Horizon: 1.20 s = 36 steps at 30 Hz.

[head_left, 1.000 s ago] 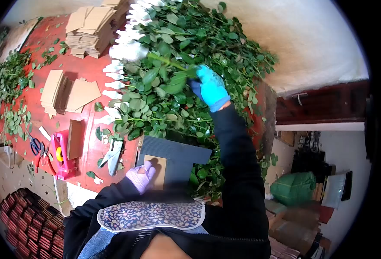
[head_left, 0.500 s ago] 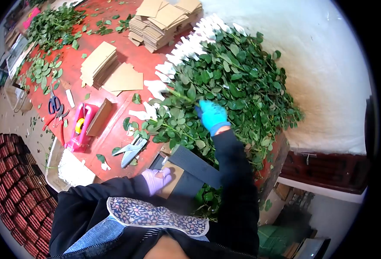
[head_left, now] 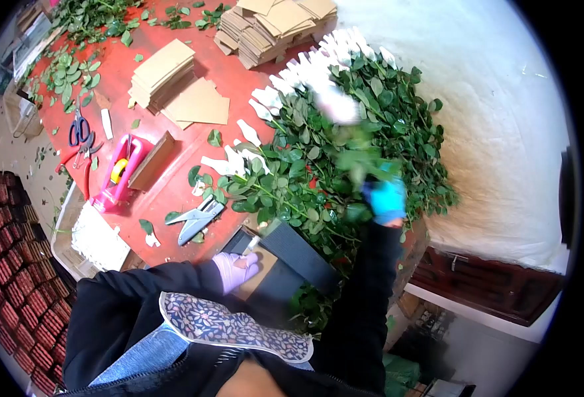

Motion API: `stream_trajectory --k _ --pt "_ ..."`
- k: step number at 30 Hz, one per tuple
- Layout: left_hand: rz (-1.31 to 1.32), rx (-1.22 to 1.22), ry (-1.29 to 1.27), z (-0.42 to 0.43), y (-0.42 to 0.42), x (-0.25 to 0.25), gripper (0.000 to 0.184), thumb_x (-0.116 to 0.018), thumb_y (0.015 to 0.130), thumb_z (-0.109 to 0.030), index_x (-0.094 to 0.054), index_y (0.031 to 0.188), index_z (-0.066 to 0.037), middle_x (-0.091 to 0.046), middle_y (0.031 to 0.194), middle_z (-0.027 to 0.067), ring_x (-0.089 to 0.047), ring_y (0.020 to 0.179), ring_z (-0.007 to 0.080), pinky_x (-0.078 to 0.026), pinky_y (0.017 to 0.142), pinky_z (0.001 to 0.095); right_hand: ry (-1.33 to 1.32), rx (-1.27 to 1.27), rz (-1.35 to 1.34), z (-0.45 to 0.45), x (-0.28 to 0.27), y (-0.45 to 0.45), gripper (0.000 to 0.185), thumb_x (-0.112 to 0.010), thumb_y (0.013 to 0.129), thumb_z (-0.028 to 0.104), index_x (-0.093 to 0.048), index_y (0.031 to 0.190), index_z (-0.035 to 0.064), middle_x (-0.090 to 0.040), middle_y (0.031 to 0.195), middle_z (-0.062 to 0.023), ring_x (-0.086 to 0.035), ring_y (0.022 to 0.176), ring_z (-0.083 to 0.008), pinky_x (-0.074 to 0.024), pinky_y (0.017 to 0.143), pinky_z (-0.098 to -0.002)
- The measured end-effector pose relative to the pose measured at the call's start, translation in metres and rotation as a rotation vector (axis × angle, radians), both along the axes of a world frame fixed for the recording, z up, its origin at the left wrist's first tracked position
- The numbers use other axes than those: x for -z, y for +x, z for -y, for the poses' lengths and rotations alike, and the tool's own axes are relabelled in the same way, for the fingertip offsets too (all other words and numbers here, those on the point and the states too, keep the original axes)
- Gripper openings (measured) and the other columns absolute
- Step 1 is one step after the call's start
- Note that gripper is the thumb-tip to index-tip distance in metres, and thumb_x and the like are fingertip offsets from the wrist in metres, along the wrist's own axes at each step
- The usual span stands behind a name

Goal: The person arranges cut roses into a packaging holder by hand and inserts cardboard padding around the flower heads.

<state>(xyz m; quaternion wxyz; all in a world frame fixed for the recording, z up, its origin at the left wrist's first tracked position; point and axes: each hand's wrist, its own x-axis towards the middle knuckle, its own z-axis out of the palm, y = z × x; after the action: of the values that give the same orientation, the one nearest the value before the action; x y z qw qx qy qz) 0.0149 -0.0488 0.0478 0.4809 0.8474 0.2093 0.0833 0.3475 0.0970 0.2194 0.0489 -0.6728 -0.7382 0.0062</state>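
Observation:
My right hand (head_left: 387, 200), in a blue glove, is closed round the stem of a rose with a white-wrapped bud (head_left: 337, 106). Both are smeared by motion, and the bud points away from me over the leafy pile. Under it lies a big heap of green-leaved rose stems (head_left: 305, 155), their white-wrapped heads (head_left: 288, 79) lined along its left side. My left hand (head_left: 235, 270), in a purple glove, is closed at the edge of a cardboard piece (head_left: 260, 270), which lies in a dark grey box-like holder (head_left: 302, 255).
A grey stapler (head_left: 196, 220), a pink tape dispenser (head_left: 116, 178) and scissors (head_left: 79, 129) lie on the red table (head_left: 173, 155). Cardboard stacks (head_left: 163, 76) stand farther back. A white basket (head_left: 73, 238) is at the left edge; a white sheeted surface (head_left: 490, 145) rises at the right.
My right hand has moved right and towards me, drawing a white-headed rose off the heap. The left hand stays at the cardboard. The whole view has shifted slightly.

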Motion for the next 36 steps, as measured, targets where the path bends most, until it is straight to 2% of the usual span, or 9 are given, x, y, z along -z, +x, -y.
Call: stream_trajectory --k 2,7,12,17,20,23,31,34,36 --pt "0.1 -0.024 0.118 -0.004 -0.002 -0.009 0.057 -0.077 0.066 -0.006 -0.051 0.117 -0.003 -0.05 0.118 0.0184 -0.062 0.084 0.036 -0.056 0.069 0.0403 0.239 -0.072 -0.456 0.0 -0.007 0.018 0.03 -0.071 0.08 0.011 -0.068 0.11 0.0092 -0.07 0.098 -0.0089 -0.066 0.084 -0.0247 -0.0538 0.075 -0.0352" --pt "0.044 0.023 0.052 -0.004 -0.002 -0.007 0.06 -0.078 0.065 -0.007 -0.052 0.118 -0.003 -0.051 0.114 0.0177 -0.062 0.085 0.0353 -0.055 0.069 0.0404 -0.117 0.075 -0.082 0.0 0.017 -0.025 0.034 -0.068 0.084 0.017 -0.06 0.115 0.0055 -0.068 0.102 -0.0133 -0.067 0.089 -0.0278 -0.054 0.075 -0.039" --pt "0.001 -0.047 -0.009 0.003 0.002 -0.001 0.056 -0.077 0.068 -0.007 -0.053 0.118 -0.005 -0.052 0.111 0.0166 -0.063 0.082 0.0356 -0.055 0.066 0.0418 -0.334 0.015 -0.016 -0.047 0.136 -0.063 0.062 -0.07 0.083 0.031 -0.049 0.135 0.0064 -0.061 0.124 -0.0216 -0.061 0.109 -0.039 -0.0494 0.093 -0.0475" --pt "-0.049 -0.068 -0.022 0.003 0.002 -0.008 0.054 -0.075 0.071 -0.007 -0.052 0.12 -0.006 -0.053 0.115 0.0169 -0.063 0.082 0.0364 -0.055 0.066 0.0423 -0.54 0.181 0.017 -0.066 0.152 -0.068 0.08 -0.068 0.084 0.039 -0.035 0.149 0.0068 -0.06 0.126 -0.0246 -0.062 0.109 -0.0386 -0.05 0.092 -0.0468" --pt "-0.021 -0.044 -0.031 0.001 0.001 -0.013 0.056 -0.075 0.071 -0.008 -0.052 0.122 -0.006 -0.051 0.121 0.0177 -0.063 0.083 0.0366 -0.056 0.068 0.0423 -0.647 0.247 -0.014 -0.067 0.152 -0.064 0.076 -0.071 0.082 0.039 -0.041 0.145 0.0058 -0.061 0.125 -0.0233 -0.062 0.109 -0.038 -0.0503 0.092 -0.0466" --pt "-0.007 -0.008 0.076 0.001 -0.001 -0.009 0.058 -0.075 0.07 -0.009 -0.051 0.123 -0.006 -0.049 0.125 0.0185 -0.063 0.083 0.0364 -0.056 0.069 0.0422 -0.327 0.175 0.173 -0.062 0.154 -0.058 0.064 -0.074 0.08 0.037 -0.054 0.133 0.007 -0.062 0.123 -0.0209 -0.062 0.11 -0.0363 -0.0512 0.091 -0.0455" --pt "-0.072 -0.022 -0.04 0.008 0.004 0.001 0.056 -0.073 0.07 -0.006 -0.052 0.122 -0.006 -0.05 0.123 0.0182 -0.063 0.083 0.0352 -0.057 0.067 0.0414 -0.489 0.205 0.195 -0.062 0.163 -0.05 0.048 -0.075 0.08 0.032 -0.063 0.12 0.0092 -0.068 0.109 -0.0174 -0.066 0.1 -0.0358 -0.053 0.085 -0.0462" --pt "-0.099 -0.067 -0.17 0.0 0.002 -0.015 0.055 -0.073 0.07 -0.005 -0.052 0.122 -0.007 -0.049 0.124 0.0177 -0.063 0.082 0.0343 -0.056 0.066 0.0407 -0.418 0.173 0.115 -0.054 0.121 -0.052 0.042 -0.077 0.077 0.034 -0.065 0.108 0.0075 -0.069 0.101 -0.0188 -0.066 0.093 -0.0371 -0.0525 0.08 -0.0469" --pt "0.024 -0.029 0.089 0.0 -0.001 -0.013 0.052 -0.071 0.075 -0.006 -0.051 0.123 -0.008 -0.054 0.115 0.0173 -0.064 0.079 0.0338 -0.056 0.063 0.0399 -0.355 0.204 0.009 -0.048 0.088 -0.034 0.041 -0.075 0.079 0.033 -0.065 0.107 0.0056 -0.069 0.098 -0.0168 -0.066 0.089 -0.0348 -0.0523 0.078 -0.0453"
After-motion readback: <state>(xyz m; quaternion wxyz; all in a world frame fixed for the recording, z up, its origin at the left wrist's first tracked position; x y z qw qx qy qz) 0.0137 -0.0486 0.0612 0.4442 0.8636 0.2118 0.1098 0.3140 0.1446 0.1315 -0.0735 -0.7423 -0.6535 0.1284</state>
